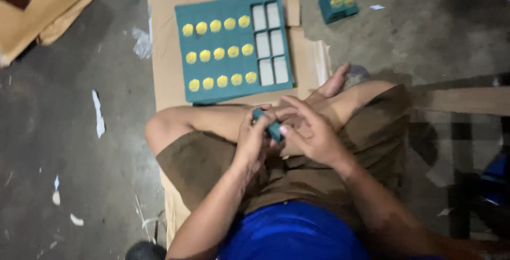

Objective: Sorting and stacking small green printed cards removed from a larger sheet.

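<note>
Both hands meet over my crossed legs on a small teal piece point(272, 128). My left hand point(252, 137) grips its left end. The fingers of my right hand point(308, 130) close on its right side. Ahead on the cardboard lies a flat teal sheet point(234, 45) with three rows of yellow dots and several white rectangles along its right side.
A cardboard sheet point(164, 68) lies under the teal sheet and my legs. Small folded teal boxes point(338, 2) with yellow dots sit at the far right. Paper scraps point(99, 114) dot the concrete floor. More cardboard point(48, 5) lies at the top left.
</note>
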